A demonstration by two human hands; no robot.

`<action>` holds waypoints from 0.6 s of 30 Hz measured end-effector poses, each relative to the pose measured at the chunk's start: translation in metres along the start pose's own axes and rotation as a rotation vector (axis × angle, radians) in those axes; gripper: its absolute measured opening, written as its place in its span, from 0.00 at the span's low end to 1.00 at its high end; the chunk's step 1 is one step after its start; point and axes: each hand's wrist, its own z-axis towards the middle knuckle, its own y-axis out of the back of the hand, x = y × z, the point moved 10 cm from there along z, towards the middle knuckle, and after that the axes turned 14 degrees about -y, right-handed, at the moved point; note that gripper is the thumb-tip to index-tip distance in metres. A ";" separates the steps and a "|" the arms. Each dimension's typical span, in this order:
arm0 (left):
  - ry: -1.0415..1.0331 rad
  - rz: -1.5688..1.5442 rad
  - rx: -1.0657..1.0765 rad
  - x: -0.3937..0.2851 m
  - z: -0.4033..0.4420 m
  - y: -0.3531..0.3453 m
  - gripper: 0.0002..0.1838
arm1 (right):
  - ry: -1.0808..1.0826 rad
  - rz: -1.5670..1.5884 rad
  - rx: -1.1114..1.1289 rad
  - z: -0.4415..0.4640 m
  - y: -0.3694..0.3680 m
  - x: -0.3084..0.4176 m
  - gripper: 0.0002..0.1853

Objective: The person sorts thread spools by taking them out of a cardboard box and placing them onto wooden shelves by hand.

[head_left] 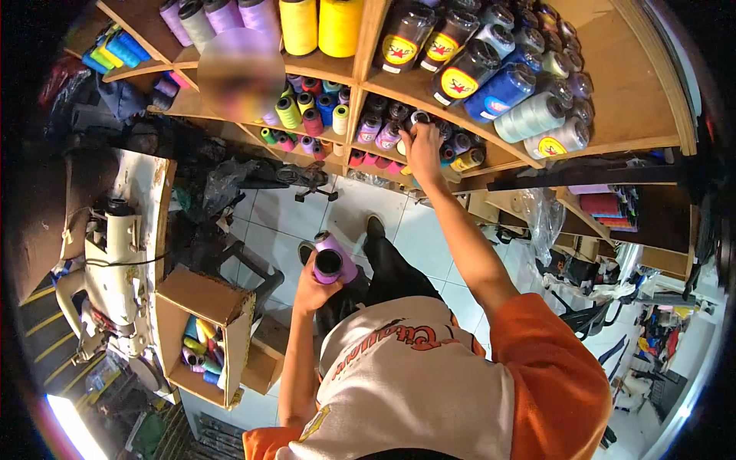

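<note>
My left hand (313, 290) is closed around purple thread cones (347, 268) low in front of my body. At least two cones show there, one with its dark end turned up to me. My right hand (424, 149) reaches out to the middle shelf on the right, its fingers bent around a thread spool (418, 118) with a pale, dark-centred top. My fingers hide most of that spool. Beside it stand lilac cones with printed labels (369, 127).
The wooden shelf unit (359, 46) holds many thread cones, including large yellow ones (299, 27) and labelled dark ones (462, 73). To my left are a sewing machine (115, 257) and an open cardboard box (203, 299) with coloured spools. White floor tiles (418, 241) surround my feet.
</note>
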 end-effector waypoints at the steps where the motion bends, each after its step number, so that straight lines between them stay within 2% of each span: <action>1: 0.020 0.022 -0.012 0.003 -0.006 0.004 0.22 | 0.010 -0.058 -0.013 -0.002 -0.004 -0.002 0.17; 10: -0.005 0.124 -0.068 -0.012 -0.029 0.021 0.21 | 0.094 -0.249 -0.049 -0.001 -0.031 -0.007 0.15; 18: -0.003 0.141 -0.050 -0.010 -0.029 0.018 0.22 | 0.090 -0.343 0.097 0.000 -0.027 0.009 0.20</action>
